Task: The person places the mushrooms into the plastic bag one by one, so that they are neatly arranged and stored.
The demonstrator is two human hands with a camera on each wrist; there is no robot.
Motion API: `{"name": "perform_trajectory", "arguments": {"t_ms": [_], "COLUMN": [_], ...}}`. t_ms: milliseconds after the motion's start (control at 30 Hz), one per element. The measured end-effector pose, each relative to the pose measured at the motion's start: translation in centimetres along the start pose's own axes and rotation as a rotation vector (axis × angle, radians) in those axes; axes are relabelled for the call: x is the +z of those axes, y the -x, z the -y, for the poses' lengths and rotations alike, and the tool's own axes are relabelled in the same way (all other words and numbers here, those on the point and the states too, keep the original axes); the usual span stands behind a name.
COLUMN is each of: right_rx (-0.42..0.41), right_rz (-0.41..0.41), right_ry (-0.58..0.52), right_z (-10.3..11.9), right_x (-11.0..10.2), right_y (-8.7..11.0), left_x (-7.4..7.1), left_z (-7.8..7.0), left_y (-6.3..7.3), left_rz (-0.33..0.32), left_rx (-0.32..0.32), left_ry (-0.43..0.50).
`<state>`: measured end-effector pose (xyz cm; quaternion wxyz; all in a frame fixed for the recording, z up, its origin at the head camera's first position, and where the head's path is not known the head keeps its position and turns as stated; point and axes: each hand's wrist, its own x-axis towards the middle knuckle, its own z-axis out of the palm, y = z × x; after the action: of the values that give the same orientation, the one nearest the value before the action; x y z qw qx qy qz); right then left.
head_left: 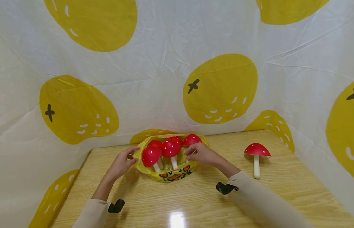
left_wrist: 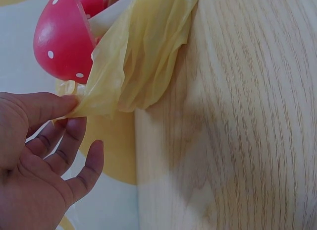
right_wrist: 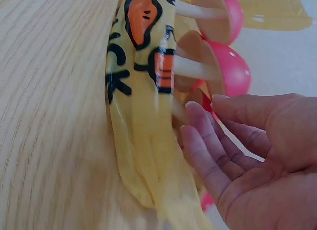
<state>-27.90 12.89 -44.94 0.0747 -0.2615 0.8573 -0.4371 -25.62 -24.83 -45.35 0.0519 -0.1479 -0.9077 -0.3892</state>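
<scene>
A yellow plastic bag (head_left: 172,176) with a black and orange cartoon print lies on the table, its mouth spread wide. In it stand several toy mushrooms (head_left: 170,148) with red, white-dotted caps and pale stems, leaning at different angles. At the bag's left rim my left hand (head_left: 122,162) pinches the plastic between thumb and fingers, as the left wrist view shows. My right hand (head_left: 201,154) is over the right side of the bag, beside the rightmost mushroom (head_left: 192,139). In the right wrist view its fingers (right_wrist: 203,150) are loosely bent, with a gap between thumb and fingertips.
Another red-capped mushroom (head_left: 256,158) stands apart on the wooden table (head_left: 205,202), right of the bag. Behind the table hangs a white curtain (head_left: 154,95) with large yellow fruit shapes. A black strap end sticks out at each wrist.
</scene>
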Motion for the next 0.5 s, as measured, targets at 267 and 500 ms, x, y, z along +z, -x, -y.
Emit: {"name": "perform_trajectory", "arguments": {"t_ms": [267, 500], "right_rx": [0.023, 0.049], "right_rz": [-0.045, -0.064], "right_ry": [0.067, 0.047], "right_z": [-0.4, -1.2], "right_x": [-2.9, -5.3], "right_y": [2.9, 5.5], "left_x": [0.0, -0.1], "left_z": [0.0, 0.1], "left_y": [0.1, 0.1], "left_rz": [0.007, 0.004], "left_rx": [-0.004, -0.017], "left_ry": [0.013, 0.014]}}
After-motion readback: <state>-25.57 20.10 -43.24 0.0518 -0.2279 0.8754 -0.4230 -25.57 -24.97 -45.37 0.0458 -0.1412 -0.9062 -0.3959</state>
